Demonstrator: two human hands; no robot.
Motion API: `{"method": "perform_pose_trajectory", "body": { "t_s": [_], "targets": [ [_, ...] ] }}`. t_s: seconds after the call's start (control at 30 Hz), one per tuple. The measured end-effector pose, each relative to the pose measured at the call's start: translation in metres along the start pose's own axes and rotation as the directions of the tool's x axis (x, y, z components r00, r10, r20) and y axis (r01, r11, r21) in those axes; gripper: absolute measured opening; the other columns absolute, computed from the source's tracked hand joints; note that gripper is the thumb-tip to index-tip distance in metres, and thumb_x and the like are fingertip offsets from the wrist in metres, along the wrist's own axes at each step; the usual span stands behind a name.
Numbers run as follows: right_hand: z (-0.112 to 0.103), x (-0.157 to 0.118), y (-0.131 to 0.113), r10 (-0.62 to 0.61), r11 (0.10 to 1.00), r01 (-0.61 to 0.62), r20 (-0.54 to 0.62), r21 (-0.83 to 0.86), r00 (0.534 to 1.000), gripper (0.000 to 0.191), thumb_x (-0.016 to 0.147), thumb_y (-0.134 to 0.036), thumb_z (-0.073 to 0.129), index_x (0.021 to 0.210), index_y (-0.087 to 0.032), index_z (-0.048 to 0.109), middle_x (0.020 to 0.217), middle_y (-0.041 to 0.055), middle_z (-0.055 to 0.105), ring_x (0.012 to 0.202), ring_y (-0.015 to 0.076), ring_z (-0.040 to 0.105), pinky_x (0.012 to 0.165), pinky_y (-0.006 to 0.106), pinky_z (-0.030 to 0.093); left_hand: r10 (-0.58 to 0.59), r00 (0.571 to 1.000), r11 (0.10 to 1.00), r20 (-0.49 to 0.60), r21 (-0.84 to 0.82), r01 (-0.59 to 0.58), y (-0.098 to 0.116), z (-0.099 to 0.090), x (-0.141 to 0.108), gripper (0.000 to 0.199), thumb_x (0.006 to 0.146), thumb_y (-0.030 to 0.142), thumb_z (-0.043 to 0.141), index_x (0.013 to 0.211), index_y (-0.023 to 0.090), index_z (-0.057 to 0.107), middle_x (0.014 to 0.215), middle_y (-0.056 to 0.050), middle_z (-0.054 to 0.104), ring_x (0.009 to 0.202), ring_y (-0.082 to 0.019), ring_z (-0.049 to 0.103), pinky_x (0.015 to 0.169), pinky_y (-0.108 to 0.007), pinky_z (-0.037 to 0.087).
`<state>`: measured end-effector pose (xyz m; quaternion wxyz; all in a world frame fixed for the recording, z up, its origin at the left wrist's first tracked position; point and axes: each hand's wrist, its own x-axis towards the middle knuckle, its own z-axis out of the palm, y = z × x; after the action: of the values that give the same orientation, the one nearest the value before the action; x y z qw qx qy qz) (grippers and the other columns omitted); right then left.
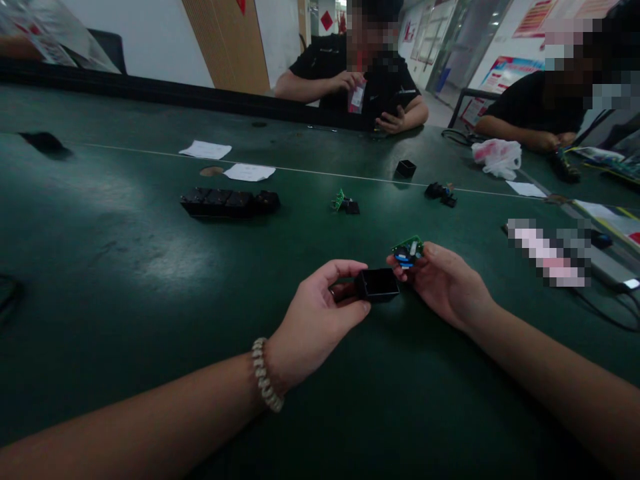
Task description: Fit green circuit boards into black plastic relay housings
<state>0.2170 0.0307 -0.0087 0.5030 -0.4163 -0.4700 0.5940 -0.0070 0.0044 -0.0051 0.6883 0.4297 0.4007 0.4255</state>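
Note:
Between the thumb and fingers of my left hand (325,307) is a small black plastic box (380,287), its open side facing up toward me. My right hand (450,280) pinches a small green circuit board (409,252) with blue and white components on it. The board is held just above and to the right of the box, apart from it. Beyond my hands, another green circuit board (340,200) lies on the table with a black piece (353,207) beside it.
On the green table (125,320), a row of black boxes (225,202) sits at left. Farther off are a black box (405,168), black parts (441,193), papers (249,173) and a plastic bag (497,157). Two people sit across, one holding a phone (395,107). A cable (607,317) lies right.

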Motion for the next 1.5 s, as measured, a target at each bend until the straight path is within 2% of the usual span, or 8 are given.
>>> {"method": "perform_pose_trajectory", "body": {
  "t_s": [0.17,0.37,0.63,0.8,1.17,1.3,1.4,1.5],
  "targets": [
    [0.000,-0.013,0.011,-0.065,0.997,0.066,0.027,-0.044,0.998,0.025,0.085,-0.045,0.085,0.102,-0.028,0.079,0.113,0.0069,0.084,0.091,0.0227,0.077,0.078,0.039,0.064,0.007,1.000,1.000,0.007,0.006,-0.007,0.000,0.000,-0.001,0.042,0.076,0.006,0.082,0.114,0.021,0.071,0.121,-0.007,0.077,0.116,-0.026,0.070,0.102,-0.046,0.057],
    [0.005,-0.027,0.016,-0.198,0.953,0.213,0.091,-0.215,0.976,0.055,0.084,-0.027,0.088,0.136,-0.033,0.069,0.127,0.0060,0.079,0.108,0.0234,0.077,0.094,0.044,0.066,0.032,0.999,0.999,0.000,0.009,-0.032,-0.002,-0.001,-0.001,0.042,0.075,0.004,0.082,0.112,0.020,0.073,0.119,-0.006,0.078,0.115,-0.024,0.071,0.103,-0.043,0.057],
    [0.015,-0.032,0.010,-0.479,0.635,0.544,0.273,-0.548,0.834,0.041,0.088,-0.019,0.082,0.126,-0.030,0.070,0.123,0.0105,0.070,0.106,0.0266,0.072,0.083,0.043,0.065,0.035,0.999,0.999,0.014,-0.007,-0.035,0.000,0.001,0.000,0.039,0.074,0.003,0.083,0.108,0.019,0.072,0.114,-0.006,0.078,0.112,-0.024,0.072,0.099,-0.041,0.059],
    [0.010,-0.031,0.014,-0.475,0.653,0.540,0.270,-0.531,0.838,0.061,0.087,-0.021,0.085,0.142,-0.033,0.060,0.141,0.0113,0.063,0.113,0.0272,0.069,0.090,0.045,0.063,0.040,0.999,0.999,0.015,-0.016,-0.040,-0.001,0.001,0.001,0.041,0.073,0.001,0.083,0.108,0.019,0.072,0.113,-0.005,0.077,0.112,-0.024,0.071,0.096,-0.039,0.060],
    [0.009,-0.030,0.016,-0.550,0.600,0.613,0.292,-0.513,0.783,0.058,0.086,-0.012,0.081,0.138,-0.030,0.065,0.127,0.0086,0.072,0.111,0.0266,0.070,0.087,0.043,0.060,0.043,0.999,0.998,0.019,-0.051,-0.042,-0.003,0.001,0.003,0.041,0.072,0.000,0.082,0.107,0.018,0.070,0.108,-0.002,0.078,0.108,-0.018,0.072,0.091,-0.031,0.060],
    [0.012,-0.030,0.011,-0.460,0.815,0.461,0.093,-0.352,0.883,0.032,0.088,-0.018,0.081,0.118,-0.028,0.076,0.116,0.0062,0.077,0.104,0.0232,0.072,0.085,0.038,0.062,0.015,1.000,1.000,0.015,-0.015,-0.015,-0.003,0.000,0.002,0.042,0.074,0.002,0.083,0.110,0.019,0.069,0.110,-0.003,0.077,0.108,-0.020,0.072,0.089,-0.033,0.060],
    [0.008,-0.021,0.008,-0.105,0.994,0.105,-0.111,-0.005,0.988,0.014,0.093,-0.037,0.078,0.095,-0.024,0.079,0.095,0.0046,0.079,0.082,0.0176,0.073,0.074,0.031,0.065,0.002,1.000,1.000,-0.004,0.016,-0.002,-0.003,0.000,0.001,0.041,0.075,0.003,0.082,0.111,0.019,0.069,0.110,-0.003,0.077,0.107,-0.020,0.072,0.089,-0.034,0.059],
    [-0.002,0.002,0.004,0.140,0.982,-0.114,-0.177,0.151,0.974,0.026,0.087,-0.045,0.084,0.089,-0.021,0.077,0.089,0.0063,0.081,0.075,0.0170,0.075,0.068,0.029,0.069,0.022,1.000,0.999,-0.012,0.024,-0.022,-0.002,0.000,0.002,0.040,0.075,0.004,0.082,0.110,0.019,0.070,0.110,-0.002,0.076,0.108,-0.020,0.071,0.092,-0.035,0.059]
  ]
}}
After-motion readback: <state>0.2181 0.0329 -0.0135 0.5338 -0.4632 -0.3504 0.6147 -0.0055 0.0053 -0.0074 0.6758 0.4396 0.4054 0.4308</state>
